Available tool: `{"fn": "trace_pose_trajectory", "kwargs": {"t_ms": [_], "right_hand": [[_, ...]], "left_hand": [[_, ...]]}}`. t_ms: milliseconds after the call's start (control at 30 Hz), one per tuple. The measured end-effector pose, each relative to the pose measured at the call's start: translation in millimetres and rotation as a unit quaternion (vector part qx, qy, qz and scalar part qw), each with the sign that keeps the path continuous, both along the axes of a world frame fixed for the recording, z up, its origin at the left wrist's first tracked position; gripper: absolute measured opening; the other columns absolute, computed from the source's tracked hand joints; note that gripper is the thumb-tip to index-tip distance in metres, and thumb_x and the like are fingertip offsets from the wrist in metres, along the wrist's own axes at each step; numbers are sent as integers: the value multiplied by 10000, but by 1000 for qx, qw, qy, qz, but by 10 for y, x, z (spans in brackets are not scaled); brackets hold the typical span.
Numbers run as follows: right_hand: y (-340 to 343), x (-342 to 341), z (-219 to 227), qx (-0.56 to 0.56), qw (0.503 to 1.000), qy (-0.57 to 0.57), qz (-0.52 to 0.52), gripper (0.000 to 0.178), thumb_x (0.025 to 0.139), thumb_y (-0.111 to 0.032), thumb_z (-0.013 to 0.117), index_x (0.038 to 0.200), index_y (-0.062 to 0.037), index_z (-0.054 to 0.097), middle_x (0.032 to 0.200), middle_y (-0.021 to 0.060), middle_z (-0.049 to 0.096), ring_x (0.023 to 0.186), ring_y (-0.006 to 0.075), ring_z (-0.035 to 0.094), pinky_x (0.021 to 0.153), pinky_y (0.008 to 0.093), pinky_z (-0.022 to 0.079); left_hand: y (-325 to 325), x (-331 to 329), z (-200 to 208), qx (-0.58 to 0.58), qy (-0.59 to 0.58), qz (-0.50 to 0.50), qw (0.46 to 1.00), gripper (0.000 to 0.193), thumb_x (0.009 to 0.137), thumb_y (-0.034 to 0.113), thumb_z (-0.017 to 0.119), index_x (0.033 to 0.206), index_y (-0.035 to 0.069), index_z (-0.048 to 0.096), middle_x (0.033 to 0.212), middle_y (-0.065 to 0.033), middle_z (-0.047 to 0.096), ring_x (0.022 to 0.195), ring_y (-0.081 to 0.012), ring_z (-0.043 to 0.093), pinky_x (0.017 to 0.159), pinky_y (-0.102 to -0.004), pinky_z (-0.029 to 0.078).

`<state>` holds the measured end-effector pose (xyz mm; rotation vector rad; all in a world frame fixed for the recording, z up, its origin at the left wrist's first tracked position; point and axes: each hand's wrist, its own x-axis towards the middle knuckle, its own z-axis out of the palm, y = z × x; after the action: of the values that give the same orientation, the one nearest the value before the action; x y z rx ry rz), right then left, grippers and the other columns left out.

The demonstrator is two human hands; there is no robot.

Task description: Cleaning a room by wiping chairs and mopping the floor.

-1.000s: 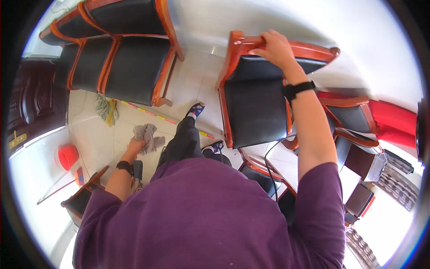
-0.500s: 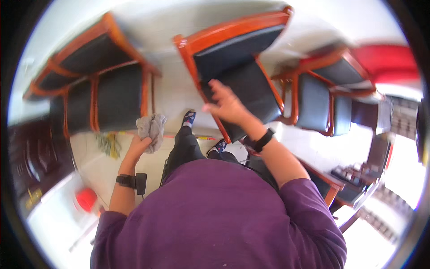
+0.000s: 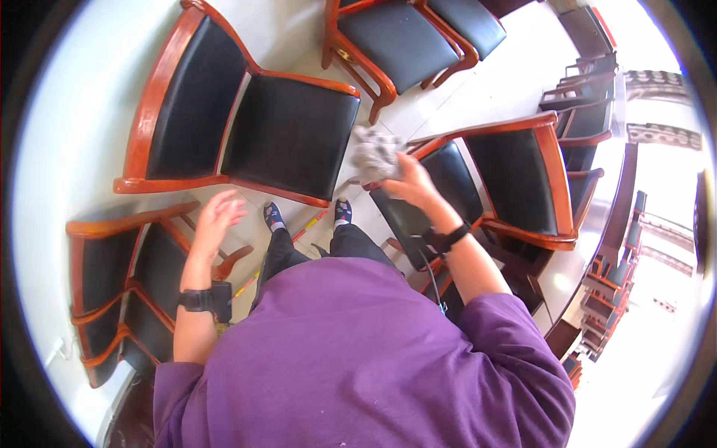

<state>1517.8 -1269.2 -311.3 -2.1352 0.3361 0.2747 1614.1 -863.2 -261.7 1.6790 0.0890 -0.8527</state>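
Your right hand (image 3: 409, 183) is closed around a crumpled grey cloth (image 3: 376, 154), holding it just above the front edge of a red-brown wooden chair with a black padded seat (image 3: 478, 187) on your right. Your left hand (image 3: 216, 216) hangs open and empty, fingers loosely spread, over the armrest of another black-cushioned wooden chair (image 3: 127, 261) on your left.

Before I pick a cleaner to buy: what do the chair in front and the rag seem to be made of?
The chair frame looks like reddish-brown wood with a glossy varnish, going by its sheen along the rail. Its seat pad looks like black leather or vinyl, smooth and faintly shiny; which one I cannot tell. The rag in the right hand looks like soft grey cloth, crumpled into folds.
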Motion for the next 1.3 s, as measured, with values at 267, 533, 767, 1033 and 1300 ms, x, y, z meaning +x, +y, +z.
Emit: {"fn": "trace_pose_trajectory", "kwargs": {"t_ms": [267, 533, 767, 1033, 1300], "right_hand": [[-1027, -1189, -753, -295, 949, 107, -26, 666, 638, -292, 686, 1171, 12, 426, 1088, 247, 505, 1028, 352, 483, 855, 380, 413], [-160, -469, -1946, 228, 918, 264, -189, 378, 766, -262, 593, 1014, 18, 538, 728, 56, 577, 615, 128, 556, 524, 263, 468], [271, 102, -2688, 196, 932, 242, -183, 471, 773, -302, 599, 1102, 13, 475, 797, 97, 600, 652, 154, 589, 522, 274, 490], [712, 622, -3459, 212, 893, 268, -294, 833, 703, -581, 562, 1296, -56, 305, 1281, 109, 385, 1195, 248, 340, 958, 361, 312], [1296, 503, -3474, 460, 756, 145, -443, 838, 717, -592, 545, 1293, -33, 305, 1313, 116, 351, 1189, 258, 354, 1007, 377, 245]], "left_hand": [[639, -78, 24, 111, -20, 254, 961, 338, 828, 267, 550, 1076, 50, 473, 1006, -101, 540, 894, -204, 561, 743, -297, 454], [930, 404, 397, 194, -209, 422, 861, 990, 709, 347, 694, 1308, -58, 16, 1282, -213, 300, 1220, -275, 281, 1006, -440, 211], [854, 1053, 229, 198, -273, 423, 841, 897, 724, 341, 684, 1307, -50, 124, 1285, -199, 287, 1208, -238, 282, 1000, -420, 201], [1198, 1331, -199, 116, -425, 432, 787, 382, 780, 217, 636, 1055, -13, 505, 999, -79, 525, 942, -151, 479, 814, -280, 391], [1398, 1480, -226, 61, -421, 442, 790, 215, 785, 147, 608, 938, 6, 555, 891, -70, 564, 836, -141, 533, 724, -259, 438]]}}
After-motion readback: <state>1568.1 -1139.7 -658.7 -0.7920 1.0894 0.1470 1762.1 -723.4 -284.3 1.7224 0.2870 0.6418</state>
